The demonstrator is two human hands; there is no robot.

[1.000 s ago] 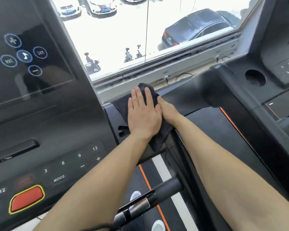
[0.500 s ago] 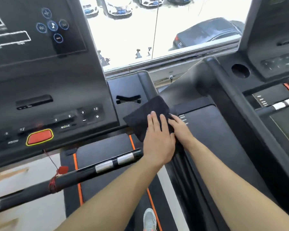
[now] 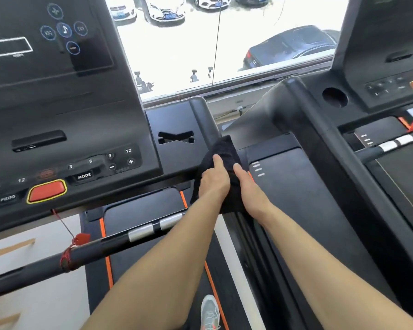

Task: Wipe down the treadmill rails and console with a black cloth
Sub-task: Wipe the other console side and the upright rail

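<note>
The black cloth [image 3: 224, 151] is wrapped over the right side rail [image 3: 202, 115] of the treadmill, just right of the console [image 3: 65, 129]. My left hand [image 3: 212, 179] grips the cloth from the left, thumb on top. My right hand [image 3: 244, 182] holds the cloth's right side, fingers curled down over it. Both hands press the cloth around the rail below the console's tray with the X-shaped slot [image 3: 176, 138]. The rail under the cloth is hidden.
A front handlebar [image 3: 105, 244] with silver sensor pads and a red safety clip [image 3: 81, 238] crosses below the console. A second treadmill [image 3: 320, 163] stands close on the right. The window [image 3: 224, 44] is ahead. A shoe [image 3: 209, 313] stands on the belt below.
Both hands and the cloth have slid back along the rail toward me, away from the window end. The hands went from flat on the cloth to gripping it around the rail.
</note>
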